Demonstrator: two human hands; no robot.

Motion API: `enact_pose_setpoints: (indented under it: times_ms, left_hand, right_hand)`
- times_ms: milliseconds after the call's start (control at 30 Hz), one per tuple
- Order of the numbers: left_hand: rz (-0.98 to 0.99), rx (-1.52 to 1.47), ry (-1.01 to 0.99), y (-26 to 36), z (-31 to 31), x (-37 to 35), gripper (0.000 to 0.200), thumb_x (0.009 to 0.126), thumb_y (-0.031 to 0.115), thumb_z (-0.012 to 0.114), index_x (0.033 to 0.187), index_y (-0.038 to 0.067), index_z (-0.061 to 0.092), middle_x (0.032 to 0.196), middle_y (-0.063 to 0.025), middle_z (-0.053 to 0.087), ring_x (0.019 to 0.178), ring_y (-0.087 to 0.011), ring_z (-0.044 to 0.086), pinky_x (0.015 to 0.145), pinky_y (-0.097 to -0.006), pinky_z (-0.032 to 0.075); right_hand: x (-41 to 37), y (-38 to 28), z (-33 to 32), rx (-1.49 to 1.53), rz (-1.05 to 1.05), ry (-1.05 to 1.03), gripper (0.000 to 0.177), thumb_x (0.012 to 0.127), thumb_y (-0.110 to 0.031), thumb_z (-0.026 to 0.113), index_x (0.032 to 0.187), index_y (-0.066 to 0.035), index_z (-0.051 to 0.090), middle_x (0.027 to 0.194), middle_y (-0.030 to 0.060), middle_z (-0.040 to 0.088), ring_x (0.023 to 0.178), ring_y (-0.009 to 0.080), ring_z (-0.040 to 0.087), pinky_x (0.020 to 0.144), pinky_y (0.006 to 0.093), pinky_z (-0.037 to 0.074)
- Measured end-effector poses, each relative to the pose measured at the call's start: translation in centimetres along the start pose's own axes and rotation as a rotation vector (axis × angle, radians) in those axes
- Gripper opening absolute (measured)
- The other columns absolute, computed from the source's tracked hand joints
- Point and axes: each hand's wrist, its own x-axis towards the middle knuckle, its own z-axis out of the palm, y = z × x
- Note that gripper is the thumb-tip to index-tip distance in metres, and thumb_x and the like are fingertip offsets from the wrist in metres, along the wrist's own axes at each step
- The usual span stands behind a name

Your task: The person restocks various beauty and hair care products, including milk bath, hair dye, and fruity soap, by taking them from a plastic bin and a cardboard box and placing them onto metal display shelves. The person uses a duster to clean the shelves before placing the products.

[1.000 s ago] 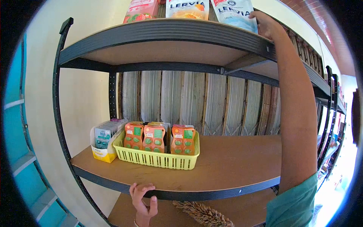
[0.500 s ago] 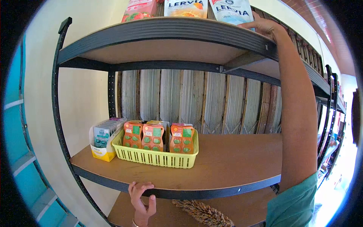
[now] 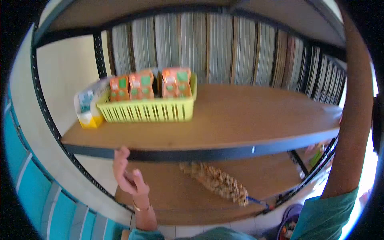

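Observation:
At the front edge of the middle shelf (image 3: 248,116), toward its left end, my left hand (image 3: 130,174) is raised with fingers and thumb apart, holding nothing. My right forearm reaches up along the right side, and its hand is out of the frame above. On the middle shelf stands a yellow-green slotted basket (image 3: 148,111) holding orange blister packs (image 3: 176,83) in upright rows. Left of the basket, touching it, is a white and yellow box (image 3: 90,119) of teal packets. A brown feather duster (image 3: 218,182) with a blue handle lies on the lower shelf.
The upper shelf (image 3: 168,8) spans the top of the view. Black metal posts (image 3: 44,104) hold the shelves. Behind is a folding metal shutter (image 3: 196,44). A teal slatted surface (image 3: 40,200) is at the left, and a dark purple tub (image 3: 289,218) stands on the floor.
The view has tilted down, so the pouches on the upper shelf and my right hand have left the frame. More of the lower shelf and floor shows. My left hand has turned, its fingers still apart.

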Motion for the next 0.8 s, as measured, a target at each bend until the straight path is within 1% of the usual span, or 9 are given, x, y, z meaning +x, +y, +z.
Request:
enact_pose_setpoints:
  times_ms: [100, 200, 300, 400, 433, 467, 567, 667, 800]
  left_hand:
    - [0.079, -0.121, 0.109, 1.5, -0.3, -3.0, 0.025, 0.082, 0.012, 0.036, 0.103, -0.002, 0.041, 0.099, -0.0179, 0.05, 0.095, -0.0293, 0.048, 0.088, -0.0427, 0.036]
    - [-0.009, -0.286, 0.036, 3.0, -0.4, -7.8, 0.024, 0.082, 0.011, 0.035, 0.1, -0.002, 0.043, 0.097, -0.0174, 0.05, 0.092, -0.0281, 0.049, 0.086, -0.0419, 0.037]
    - [-0.254, -0.288, -0.091, 5.1, -0.3, -12.9, 0.017, 0.082, 0.012, 0.043, 0.093, 0.0, 0.047, 0.091, -0.0143, 0.051, 0.086, -0.0259, 0.05, 0.078, -0.0373, 0.041]
    - [-0.529, -0.321, -0.304, 6.5, -2.0, -19.4, 0.013, 0.081, 0.007, 0.046, 0.091, 0.0, 0.05, 0.091, -0.0126, 0.052, 0.086, -0.0227, 0.051, 0.076, -0.033, 0.042]
    - [-0.611, -0.276, -0.42, 7.2, -2.9, -21.3, 0.013, 0.081, 0.007, 0.046, 0.092, 0.0, 0.05, 0.092, -0.0125, 0.052, 0.086, -0.022, 0.051, 0.076, -0.0323, 0.041]
    - [-0.69, -0.236, -0.552, 8.1, -4.0, -23.2, 0.014, 0.082, 0.006, 0.046, 0.093, -0.001, 0.05, 0.093, -0.0125, 0.052, 0.087, -0.0212, 0.051, 0.077, -0.0316, 0.041]
    - [-0.983, -0.227, -0.751, 11.1, -7.1, -28.5, 0.019, 0.084, 0.01, 0.047, 0.099, -0.001, 0.05, 0.097, -0.0106, 0.053, 0.091, -0.018, 0.051, 0.081, -0.0298, 0.041]
    - [-1.136, -0.261, -0.771, 12.9, -10.9, -36.2, 0.019, 0.084, 0.008, 0.043, 0.1, -0.001, 0.049, 0.095, -0.0119, 0.053, 0.09, -0.0179, 0.051, 0.079, -0.028, 0.041]
    - [-1.355, -0.2, -1.04, 16.9, -16.1, -45.0, 0.022, 0.085, 0.013, 0.044, 0.102, 0.0, 0.049, 0.095, -0.0091, 0.053, 0.088, -0.0168, 0.052, 0.077, -0.0266, 0.041]
  right_hand:
    - [-8.4, -4.7, -2.1, 0.051, -0.125, 0.026, 0.048, 0.068, -0.024, 0.067, 0.101, -0.002, 0.041, 0.091, 0.0118, 0.051, 0.084, 0.0236, 0.048, 0.072, 0.038, 0.039]
    - [-18.9, -9.0, -4.7, 0.153, -0.157, -0.008, 0.037, 0.07, -0.022, 0.065, 0.095, -0.002, 0.045, 0.084, 0.0116, 0.053, 0.077, 0.0237, 0.05, 0.067, 0.0379, 0.041]
    - [-29.3, -12.5, -7.3, 0.278, -0.049, -0.09, 0.027, 0.073, -0.02, 0.063, 0.088, -0.002, 0.05, 0.077, 0.0114, 0.055, 0.071, 0.0238, 0.053, 0.062, 0.0378, 0.042]
    - [-39.5, -15.0, -8.5, 0.435, 0.322, -0.269, 0.018, 0.075, -0.019, 0.061, 0.082, -0.002, 0.055, 0.069, 0.0112, 0.058, 0.064, 0.0239, 0.055, 0.057, 0.0377, 0.044]
    - [-42.5, -15.6, -8.8, 0.476, 0.492, -0.413, 0.014, 0.073, -0.012, 0.062, 0.081, -0.002, 0.057, 0.07, 0.0099, 0.058, 0.062, 0.0216, 0.055, 0.056, 0.0346, 0.044]
    - [-46.0, -16.5, -9.0, 0.465, 0.74, -0.494, 0.015, 0.07, -0.009, 0.062, 0.085, -0.007, 0.061, 0.07, 0.0065, 0.06, 0.061, 0.0171, 0.058, 0.055, 0.0263, 0.044]
    - [-57.7, -20.9, -9.9, 0.509, 1.129, -0.472, 0.016, 0.073, -0.006, 0.058, 0.089, -0.005, 0.058, 0.074, 0.0087, 0.06, 0.066, 0.0177, 0.06, 0.058, 0.0273, 0.045]
    - [-66.4, -28.7, -12.1, 0.642, 1.665, -0.349, 0.022, 0.075, -0.001, 0.052, 0.097, -0.003, 0.055, 0.075, 0.0066, 0.058, 0.071, 0.0142, 0.057, 0.064, 0.0266, 0.045]
    - [-75.8, -40.0, -18.5, 0.51, 2.056, -0.406, 0.029, 0.077, 0.0, 0.049, 0.105, -0.005, 0.049, 0.079, 0.0067, 0.058, 0.068, 0.0124, 0.055, 0.063, 0.0263, 0.046]
